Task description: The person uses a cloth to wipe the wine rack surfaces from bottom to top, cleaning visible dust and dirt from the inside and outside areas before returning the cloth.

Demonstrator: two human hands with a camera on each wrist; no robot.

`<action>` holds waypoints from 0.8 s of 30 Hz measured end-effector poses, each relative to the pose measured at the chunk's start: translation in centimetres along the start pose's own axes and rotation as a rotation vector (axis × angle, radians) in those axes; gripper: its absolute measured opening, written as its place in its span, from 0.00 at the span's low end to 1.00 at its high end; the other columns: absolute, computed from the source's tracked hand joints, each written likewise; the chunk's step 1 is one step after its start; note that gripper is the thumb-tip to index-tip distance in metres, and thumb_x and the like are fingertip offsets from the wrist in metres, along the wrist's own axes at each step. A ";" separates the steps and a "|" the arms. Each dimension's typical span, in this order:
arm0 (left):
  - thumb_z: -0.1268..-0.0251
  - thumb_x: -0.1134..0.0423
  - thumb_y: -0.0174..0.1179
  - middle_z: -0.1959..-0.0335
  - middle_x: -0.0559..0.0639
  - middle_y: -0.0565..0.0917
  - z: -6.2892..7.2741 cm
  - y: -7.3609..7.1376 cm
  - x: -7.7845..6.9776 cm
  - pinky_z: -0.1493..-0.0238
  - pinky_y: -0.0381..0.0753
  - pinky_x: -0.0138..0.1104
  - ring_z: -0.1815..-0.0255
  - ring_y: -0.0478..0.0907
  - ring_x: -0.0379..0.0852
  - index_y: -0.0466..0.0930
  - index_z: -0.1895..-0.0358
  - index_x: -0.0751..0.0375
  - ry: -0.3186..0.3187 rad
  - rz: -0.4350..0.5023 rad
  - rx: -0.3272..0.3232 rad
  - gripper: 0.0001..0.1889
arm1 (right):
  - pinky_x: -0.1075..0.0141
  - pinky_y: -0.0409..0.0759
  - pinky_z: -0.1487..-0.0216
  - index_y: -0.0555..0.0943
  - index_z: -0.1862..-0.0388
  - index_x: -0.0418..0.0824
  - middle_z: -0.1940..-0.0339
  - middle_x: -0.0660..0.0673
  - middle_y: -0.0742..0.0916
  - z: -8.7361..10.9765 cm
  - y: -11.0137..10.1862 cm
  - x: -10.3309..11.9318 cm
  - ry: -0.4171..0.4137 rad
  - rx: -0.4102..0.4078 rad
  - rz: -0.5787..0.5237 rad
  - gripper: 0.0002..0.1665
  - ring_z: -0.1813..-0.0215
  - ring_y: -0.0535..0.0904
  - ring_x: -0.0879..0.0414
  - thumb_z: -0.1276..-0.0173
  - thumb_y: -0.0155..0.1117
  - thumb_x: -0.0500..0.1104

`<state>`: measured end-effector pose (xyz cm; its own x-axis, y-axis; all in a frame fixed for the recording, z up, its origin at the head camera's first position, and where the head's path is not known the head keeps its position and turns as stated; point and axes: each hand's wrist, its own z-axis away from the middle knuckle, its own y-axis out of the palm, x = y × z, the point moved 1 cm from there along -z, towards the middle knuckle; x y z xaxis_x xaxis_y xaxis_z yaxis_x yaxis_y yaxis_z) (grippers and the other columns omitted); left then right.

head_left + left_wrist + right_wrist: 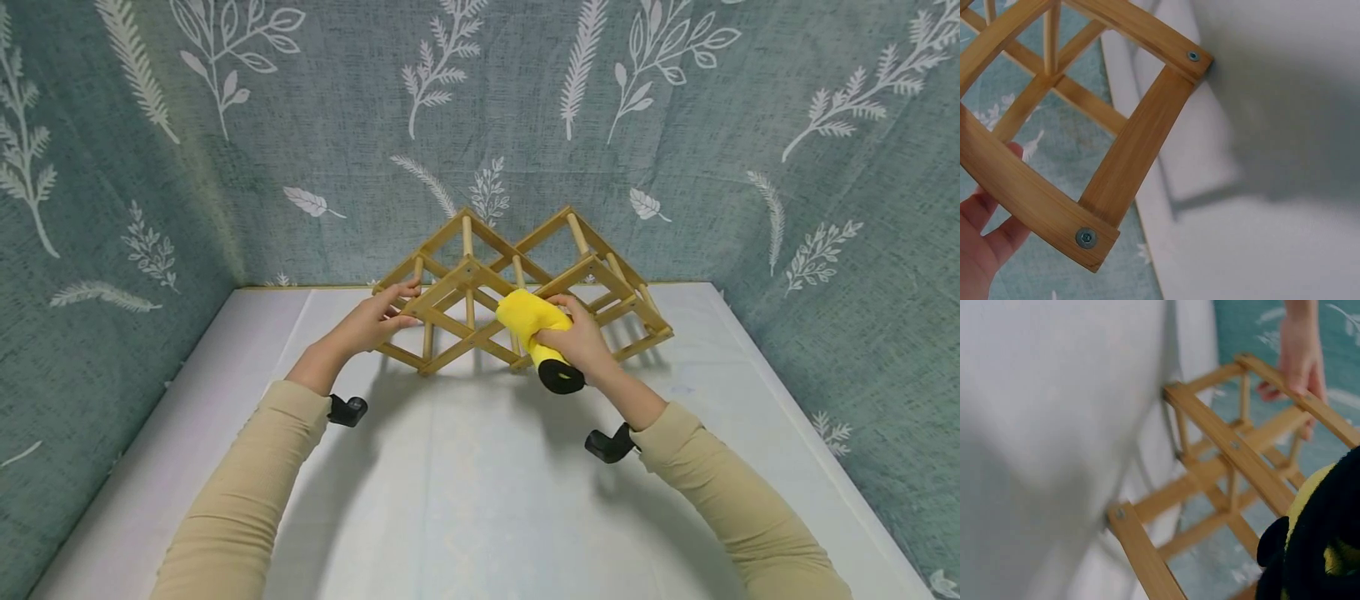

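A folding wooden wine rack (468, 271) with crossed slats and round dowels stands toward the back of the white table. My left hand (372, 319) holds its left end, thumb and fingers about a slat; in the left wrist view the fingers (999, 240) reach behind that slat, beside a screwed corner. In my right hand (581, 337) is a rolled-up yellow towel (528, 315) with a black end, tilted in front of the rack's middle. The black end of the roll fills the lower right corner of the right wrist view, overlapping the rack there.
The white table (465, 500) meets a grey-green leaf-patterned cloth (517, 100) at the back and both sides. Black wrist cameras stick out below the left wrist (348, 410) and the right wrist (609, 445). Shadows of the arms and rack fall across the tabletop.
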<state>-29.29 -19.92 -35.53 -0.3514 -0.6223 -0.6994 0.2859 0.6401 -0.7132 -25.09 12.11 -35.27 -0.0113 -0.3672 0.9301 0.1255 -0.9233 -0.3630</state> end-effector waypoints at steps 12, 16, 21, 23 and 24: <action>0.33 0.56 0.53 0.27 0.42 0.50 0.0 0.0 0.0 0.56 0.75 0.45 0.50 0.72 0.55 0.60 0.34 0.52 0.009 -0.012 -0.001 0.25 | 0.63 0.77 0.61 0.59 0.32 0.45 0.49 0.42 0.70 1.9 -7.3 2.4 -0.011 -0.113 -0.028 0.37 0.55 0.70 0.49 0.39 0.61 0.43; 0.33 0.57 0.52 0.27 0.42 0.50 0.0 0.0 0.1 0.55 0.75 0.45 0.50 0.72 0.56 0.61 0.34 0.52 0.009 -0.008 0.001 0.25 | 0.63 0.77 0.60 0.59 0.33 0.45 0.51 0.45 0.70 2.4 -8.3 2.8 -0.010 -0.155 -0.052 0.36 0.54 0.70 0.51 0.38 0.61 0.44; 0.33 0.58 0.52 0.27 0.42 0.49 -0.1 0.0 0.2 0.56 0.75 0.45 0.50 0.72 0.55 0.61 0.34 0.52 0.014 -0.006 0.001 0.24 | 0.63 0.76 0.60 0.59 0.32 0.45 0.51 0.45 0.70 3.1 -7.9 2.8 -0.008 -0.148 -0.070 0.36 0.53 0.69 0.50 0.38 0.61 0.44; 0.33 0.57 0.52 0.27 0.42 0.50 -0.1 -0.1 0.2 0.56 0.75 0.45 0.50 0.72 0.55 0.61 0.34 0.51 0.014 -0.006 0.003 0.24 | 0.63 0.76 0.60 0.59 0.33 0.45 0.51 0.43 0.70 3.3 -7.2 2.6 -0.006 -0.121 -0.070 0.36 0.54 0.69 0.49 0.38 0.61 0.43; 0.33 0.56 0.52 0.27 0.42 0.50 0.0 -0.1 0.2 0.56 0.75 0.44 0.51 0.72 0.55 0.61 0.35 0.51 0.015 -0.007 0.004 0.24 | 0.63 0.77 0.61 0.59 0.33 0.45 0.51 0.42 0.70 3.3 -6.7 2.4 -0.008 -0.103 -0.070 0.36 0.54 0.70 0.49 0.38 0.61 0.43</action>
<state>-29.44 -20.09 -35.64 -0.3665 -0.6199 -0.6939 0.2868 0.6342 -0.7180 -22.66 17.75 -30.43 -0.0089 -0.3012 0.9535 0.0224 -0.9534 -0.3010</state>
